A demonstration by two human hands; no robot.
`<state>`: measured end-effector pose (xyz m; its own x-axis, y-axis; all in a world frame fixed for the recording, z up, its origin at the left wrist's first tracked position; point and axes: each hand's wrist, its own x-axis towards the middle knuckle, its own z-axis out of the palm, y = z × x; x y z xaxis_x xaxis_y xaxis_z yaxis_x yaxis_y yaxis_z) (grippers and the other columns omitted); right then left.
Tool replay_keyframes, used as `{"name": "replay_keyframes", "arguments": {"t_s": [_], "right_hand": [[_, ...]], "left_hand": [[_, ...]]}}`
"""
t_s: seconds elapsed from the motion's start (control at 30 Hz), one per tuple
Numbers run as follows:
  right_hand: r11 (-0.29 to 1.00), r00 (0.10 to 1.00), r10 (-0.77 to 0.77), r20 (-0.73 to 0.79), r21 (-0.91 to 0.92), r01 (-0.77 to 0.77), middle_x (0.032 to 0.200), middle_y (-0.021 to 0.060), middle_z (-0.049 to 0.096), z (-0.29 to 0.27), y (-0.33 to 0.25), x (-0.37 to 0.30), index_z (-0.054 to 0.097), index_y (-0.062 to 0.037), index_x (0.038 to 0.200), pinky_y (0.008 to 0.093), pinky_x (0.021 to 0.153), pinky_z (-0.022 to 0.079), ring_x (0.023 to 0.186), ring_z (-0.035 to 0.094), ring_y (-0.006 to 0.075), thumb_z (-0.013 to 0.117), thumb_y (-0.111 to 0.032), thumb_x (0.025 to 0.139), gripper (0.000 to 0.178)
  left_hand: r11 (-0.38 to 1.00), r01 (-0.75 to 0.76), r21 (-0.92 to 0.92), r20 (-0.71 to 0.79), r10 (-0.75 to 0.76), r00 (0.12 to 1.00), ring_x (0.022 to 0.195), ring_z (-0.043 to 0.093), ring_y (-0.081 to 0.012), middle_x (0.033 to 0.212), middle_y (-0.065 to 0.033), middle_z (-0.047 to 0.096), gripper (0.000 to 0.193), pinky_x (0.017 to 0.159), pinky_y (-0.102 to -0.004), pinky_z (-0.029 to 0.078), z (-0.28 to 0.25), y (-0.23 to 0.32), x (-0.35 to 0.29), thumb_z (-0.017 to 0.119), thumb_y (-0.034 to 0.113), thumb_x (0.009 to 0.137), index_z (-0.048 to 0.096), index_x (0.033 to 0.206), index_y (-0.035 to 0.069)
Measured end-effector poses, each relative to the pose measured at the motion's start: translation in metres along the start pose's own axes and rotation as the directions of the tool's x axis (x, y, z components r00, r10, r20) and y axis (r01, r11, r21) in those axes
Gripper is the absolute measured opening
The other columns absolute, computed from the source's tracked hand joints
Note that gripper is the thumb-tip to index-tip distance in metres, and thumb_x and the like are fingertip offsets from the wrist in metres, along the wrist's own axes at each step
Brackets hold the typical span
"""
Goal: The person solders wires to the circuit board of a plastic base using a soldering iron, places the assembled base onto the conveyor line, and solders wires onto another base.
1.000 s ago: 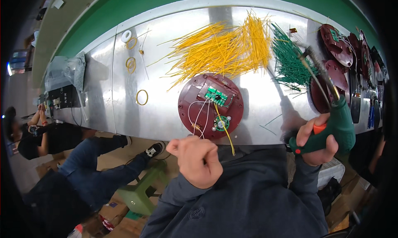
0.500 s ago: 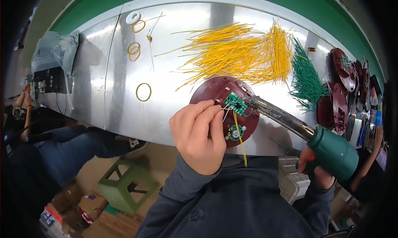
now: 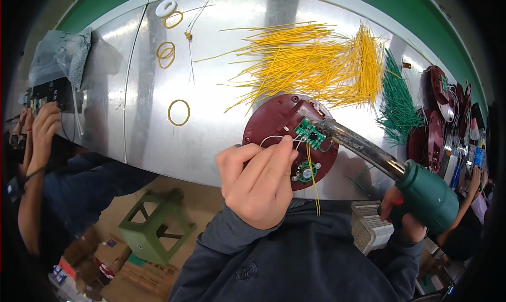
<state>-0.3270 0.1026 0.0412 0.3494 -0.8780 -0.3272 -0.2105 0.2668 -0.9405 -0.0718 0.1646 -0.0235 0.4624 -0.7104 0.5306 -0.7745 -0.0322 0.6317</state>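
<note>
My left hand [image 3: 258,183] is closed in a pinch on thin white wire [image 3: 271,137], its fingertips just left of a small green circuit board [image 3: 311,135]. The board lies on a round maroon plastic housing [image 3: 263,117]. Below it sits a round green-rimmed part [image 3: 305,172], and two yellow wires hang over the table edge. My right hand [image 3: 405,212] is wrapped round the green handle of a soldering iron [image 3: 427,194]. The iron's metal barrel points left, its tip at the board's upper right edge; exact contact is too small to tell.
A pile of yellow wires [image 3: 311,65] lies beyond the housing, with green wires [image 3: 398,104] to its right. More maroon housings [image 3: 436,133] stack at the right. Rubber bands [image 3: 178,112] lie left. Co-workers' hands [image 3: 45,128] show at both sides; a green stool [image 3: 153,228] stands below.
The white wire now bows out in a loop left of my fingertips. The soldering iron stays at the board. At the left, a co-worker's hand has come up to the black box.
</note>
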Motion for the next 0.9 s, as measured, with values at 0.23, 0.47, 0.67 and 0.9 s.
{"name": "replay_keyframes", "arguments": {"t_s": [0.23,0.47,0.67,0.9], "right_hand": [[1.000,0.998,0.007,-0.061,-0.020,-0.008,0.070,0.0145,0.061,0.004,-0.003,-0.001,0.041,-0.0021,0.102,0.0266,0.041,0.043,0.050,0.059,0.0201,0.060,-0.022,0.093,0.029],[0.981,1.000,-0.023,0.009,0.193,0.021,0.070,0.0155,0.057,-0.004,0.008,-0.002,0.053,0.0006,0.107,0.0279,0.041,0.039,0.049,0.053,0.0192,0.067,-0.054,0.078,0.064],[0.974,0.999,-0.016,0.036,0.228,0.007,0.068,0.0150,0.056,-0.005,0.007,-0.002,0.052,0.0019,0.107,0.0283,0.041,0.040,0.047,0.052,0.0190,0.068,-0.054,0.078,0.065],[0.994,0.995,0.001,-0.096,0.110,0.010,0.073,0.0164,0.059,-0.006,0.008,-0.005,0.046,-0.0013,0.106,0.0279,0.040,0.043,0.049,0.056,0.0216,0.059,-0.047,0.087,0.051]], "left_hand": [[0.996,-0.084,0.011,0.058,0.084,0.995,0.077,0.062,-0.0174,0.085,-0.0031,0.070,0.036,0.073,-0.0318,0.038,-0.009,-0.003,0.001,0.075,-0.005,0.065,0.070,0.100,0.001],[0.982,-0.181,-0.057,-0.078,0.177,0.981,0.079,0.061,-0.0170,0.089,-0.0034,0.070,0.036,0.069,-0.0320,0.038,-0.012,-0.001,0.000,0.078,-0.002,0.063,0.070,0.098,0.003],[0.994,-0.108,-0.032,-0.037,0.107,0.994,0.081,0.056,-0.0180,0.091,-0.0022,0.068,0.035,0.069,-0.0321,0.039,-0.005,-0.001,-0.005,0.079,0.000,0.065,0.071,0.098,0.005],[0.995,-0.027,0.100,0.055,0.021,0.998,0.091,0.062,-0.0234,0.105,-0.0109,0.070,0.030,0.083,-0.0356,0.037,0.001,-0.005,0.006,0.078,0.004,0.068,0.072,0.097,0.003]]}}
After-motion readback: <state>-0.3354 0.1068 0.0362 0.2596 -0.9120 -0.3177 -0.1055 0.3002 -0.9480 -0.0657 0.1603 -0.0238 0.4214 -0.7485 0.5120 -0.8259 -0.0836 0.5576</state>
